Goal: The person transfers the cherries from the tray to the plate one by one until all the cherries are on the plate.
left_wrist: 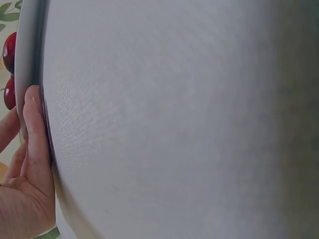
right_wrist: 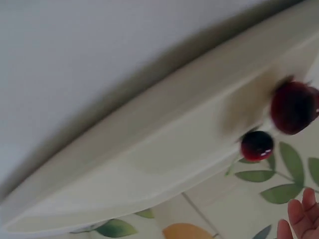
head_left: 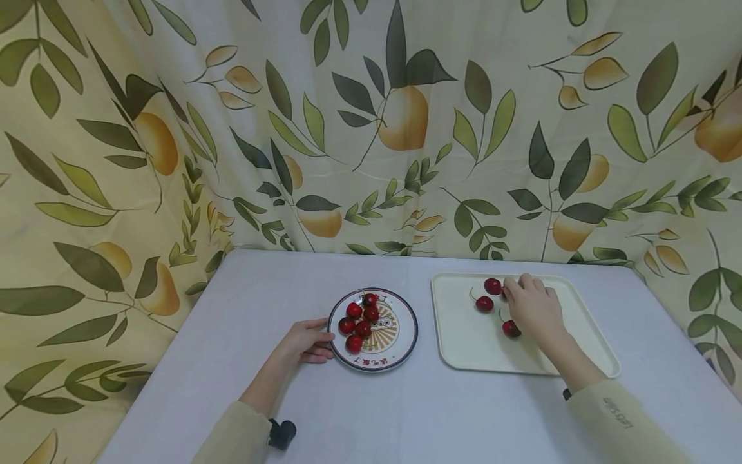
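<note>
My left hand holds the left edge of a round, dark-rimmed plate. In the left wrist view, the plate's edge lies between the thumb and the fingers. Several dark red cherries sit on the plate's left half. Over a cream rectangular tray, my right hand reaches down, its fingertips right at a partly hidden cherry. I cannot tell whether they grip it. Left of that hand lie two cherries, and another cherry lies nearer the tray's middle.
A white cloth covers the table. Behind it hangs a curtain printed with leaves and fruit. The plate stands left of the tray, with a strip of cloth between them. Dark wrist devices show at both sleeves.
</note>
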`<action>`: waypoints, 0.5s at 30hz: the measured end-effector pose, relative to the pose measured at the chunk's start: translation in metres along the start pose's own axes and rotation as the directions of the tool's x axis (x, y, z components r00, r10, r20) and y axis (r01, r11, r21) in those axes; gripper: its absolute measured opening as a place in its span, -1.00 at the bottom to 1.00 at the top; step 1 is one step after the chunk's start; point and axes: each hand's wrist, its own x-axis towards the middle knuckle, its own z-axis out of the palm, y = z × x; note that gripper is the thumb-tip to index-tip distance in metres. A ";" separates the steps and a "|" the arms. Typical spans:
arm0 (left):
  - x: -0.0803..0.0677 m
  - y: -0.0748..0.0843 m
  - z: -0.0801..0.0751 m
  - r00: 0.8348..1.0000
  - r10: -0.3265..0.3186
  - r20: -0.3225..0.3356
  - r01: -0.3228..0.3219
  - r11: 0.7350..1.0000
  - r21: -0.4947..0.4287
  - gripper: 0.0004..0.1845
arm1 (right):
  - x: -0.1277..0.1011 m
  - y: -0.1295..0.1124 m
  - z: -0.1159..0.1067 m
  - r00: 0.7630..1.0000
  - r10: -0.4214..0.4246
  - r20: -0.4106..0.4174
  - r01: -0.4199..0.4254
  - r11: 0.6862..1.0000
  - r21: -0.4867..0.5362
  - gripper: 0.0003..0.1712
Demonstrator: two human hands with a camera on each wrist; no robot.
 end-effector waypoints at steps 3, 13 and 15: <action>0.000 0.000 0.000 1.000 -0.003 -0.004 0.003 1.000 -0.001 -0.43 | 0.002 -0.015 -0.001 0.999 -0.043 -0.031 0.044 0.999 0.006 -0.91; 0.000 0.000 0.001 1.000 -0.011 -0.011 0.011 1.000 -0.004 -0.43 | 0.007 -0.064 0.012 0.979 -0.166 -0.119 0.174 0.983 0.060 -0.94; 0.000 0.000 0.001 1.000 -0.012 -0.011 0.012 1.000 -0.005 -0.43 | 0.008 -0.073 0.015 0.979 -0.180 -0.097 0.187 0.980 0.064 -0.95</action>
